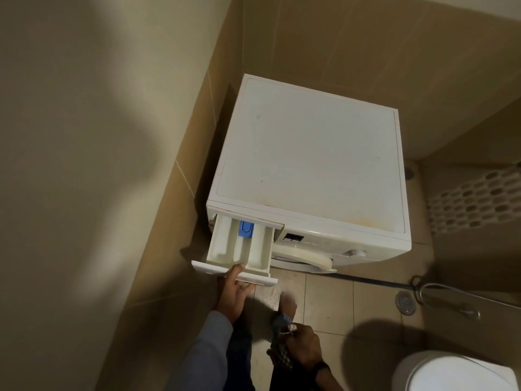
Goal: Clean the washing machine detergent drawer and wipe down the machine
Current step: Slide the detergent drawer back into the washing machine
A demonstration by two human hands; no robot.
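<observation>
Just ahead of our left hand [234,294], the detergent drawer [222,241] stands pulled well out of the washing machine [310,159]; that hand grips its front panel, thumb over the top edge, fingers curled beneath; our right hand [303,345], lower and nearer our body, is closed round a crumpled cloth [282,325]. We judge the job barely begun: the drawer is not yet free, and yellowish marks [363,221] lie on the machine's top beyond both hands. The drawer's rear, past the blue insert [245,228], is hidden inside the machine; the cloth is blurred; the machine's front is mostly out of sight.
</observation>
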